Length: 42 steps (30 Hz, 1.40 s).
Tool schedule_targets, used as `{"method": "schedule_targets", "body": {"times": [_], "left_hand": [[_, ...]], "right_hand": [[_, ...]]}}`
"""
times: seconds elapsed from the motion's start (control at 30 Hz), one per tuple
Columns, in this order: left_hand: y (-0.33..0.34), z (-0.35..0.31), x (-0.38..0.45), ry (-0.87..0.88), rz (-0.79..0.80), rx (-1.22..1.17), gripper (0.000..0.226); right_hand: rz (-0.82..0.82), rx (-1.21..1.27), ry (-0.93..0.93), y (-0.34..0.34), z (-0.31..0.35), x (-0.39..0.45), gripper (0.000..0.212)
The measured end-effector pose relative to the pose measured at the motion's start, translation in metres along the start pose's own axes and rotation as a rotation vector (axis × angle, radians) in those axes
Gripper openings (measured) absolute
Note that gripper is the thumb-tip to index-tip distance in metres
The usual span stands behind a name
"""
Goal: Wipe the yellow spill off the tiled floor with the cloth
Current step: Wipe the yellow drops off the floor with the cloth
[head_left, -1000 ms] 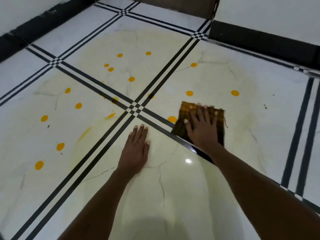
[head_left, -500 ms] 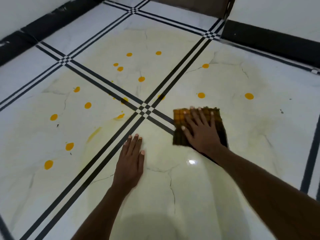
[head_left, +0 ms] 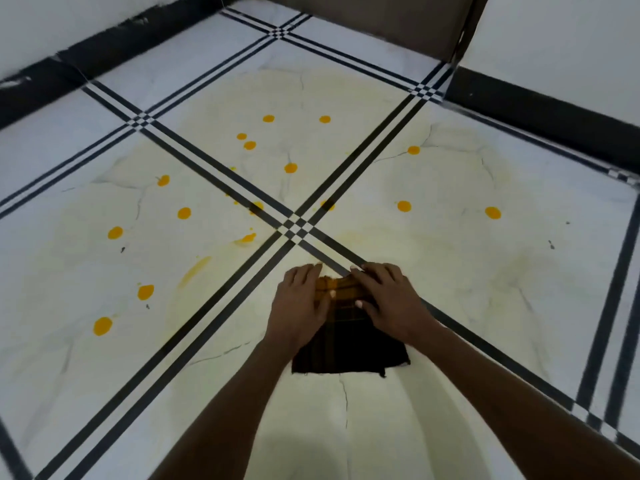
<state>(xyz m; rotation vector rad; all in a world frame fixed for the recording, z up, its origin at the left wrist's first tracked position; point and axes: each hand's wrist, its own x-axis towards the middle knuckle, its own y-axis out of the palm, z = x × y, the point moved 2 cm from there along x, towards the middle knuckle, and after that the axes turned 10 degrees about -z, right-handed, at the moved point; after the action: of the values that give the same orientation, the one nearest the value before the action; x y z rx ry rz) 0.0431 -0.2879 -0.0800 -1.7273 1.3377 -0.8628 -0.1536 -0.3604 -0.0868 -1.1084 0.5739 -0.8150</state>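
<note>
Dark checked cloth [head_left: 349, 341] flat on tiled floor [head_left: 450, 427], just short of tile-line crossing. Left hand [head_left: 299, 308] and right hand [head_left: 389, 303] both pressing far edge, fingers roughly straight, likely for even push. Yellow spill [head_left: 145, 292] drops scattered beyond, well apart from cloth.

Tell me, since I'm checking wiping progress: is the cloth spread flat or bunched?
Mostly spread flat; the cloth lies on the floor, far edge rumpled.

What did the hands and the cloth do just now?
The cloth slid back toward the person, off the tile lines. The left hand left the bare floor and joined the right hand on it. The yellow drops further out stayed unwiped.
</note>
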Motion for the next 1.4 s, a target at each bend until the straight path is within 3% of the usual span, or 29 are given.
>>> {"method": "schedule_targets", "body": {"times": [0.1,0.2,0.3,0.4,0.5,0.6,0.73,0.77,0.8,0.9,0.97,1.07,1.2,1.3,1.4], "left_hand": [[0.002,-0.014,0.007,-0.036,0.046,0.129,0.047],[-0.005,-0.019,0.017,-0.061,0.026,0.145,0.020],[-0.027,-0.028,0.041,0.013,-0.093,-0.014,0.018],[-0.059,-0.050,0.068,0.122,-0.195,-0.296,0.012],[-0.079,-0.069,0.078,0.215,-0.214,-0.354,0.007],[-0.079,-0.073,0.066,0.344,-0.170,-0.244,0.013],[-0.046,-0.059,0.032,0.445,0.012,-0.083,0.034],[-0.036,-0.049,0.026,0.427,0.034,-0.056,0.035],[-0.027,-0.039,0.022,0.391,0.041,-0.039,0.033],[-0.005,-0.003,0.018,0.247,-0.017,0.021,0.017],[0.006,0.013,0.019,0.146,-0.042,0.093,0.025],[0.022,0.020,0.013,0.082,-0.052,0.136,0.045],[0.035,0.017,-0.004,0.032,-0.136,0.106,0.051],[0.038,0.020,-0.002,0.026,-0.141,0.089,0.049],[0.038,0.019,-0.003,0.007,-0.134,0.083,0.050]], "right_hand": [[0.122,-0.070,0.028,-0.013,-0.001,0.006,0.056],[0.148,-0.010,0.116,-0.022,-0.002,0.006,0.031],[0.021,0.092,0.145,-0.054,-0.014,0.014,0.011],[-0.194,0.229,0.149,-0.105,-0.026,0.026,0.015],[-0.197,0.277,0.143,-0.152,-0.023,0.028,0.013],[0.034,0.132,0.149,-0.162,-0.023,0.022,0.014],[0.715,-0.161,0.210,-0.126,-0.020,-0.007,0.038],[0.790,-0.182,0.245,-0.115,-0.020,-0.013,0.042],[0.767,-0.170,0.271,-0.103,-0.020,-0.017,0.042],[0.317,-0.110,0.279,-0.070,-0.024,-0.024,0.036],[0.110,0.000,0.252,-0.051,-0.022,-0.034,0.032],[-0.042,-0.039,0.201,-0.021,-0.020,-0.055,0.036],[-0.252,-0.136,0.255,-0.005,-0.043,-0.055,0.046],[-0.285,-0.196,0.287,-0.001,-0.052,-0.041,0.050],[-0.253,-0.204,0.205,0.008,-0.050,-0.045,0.056]]}}
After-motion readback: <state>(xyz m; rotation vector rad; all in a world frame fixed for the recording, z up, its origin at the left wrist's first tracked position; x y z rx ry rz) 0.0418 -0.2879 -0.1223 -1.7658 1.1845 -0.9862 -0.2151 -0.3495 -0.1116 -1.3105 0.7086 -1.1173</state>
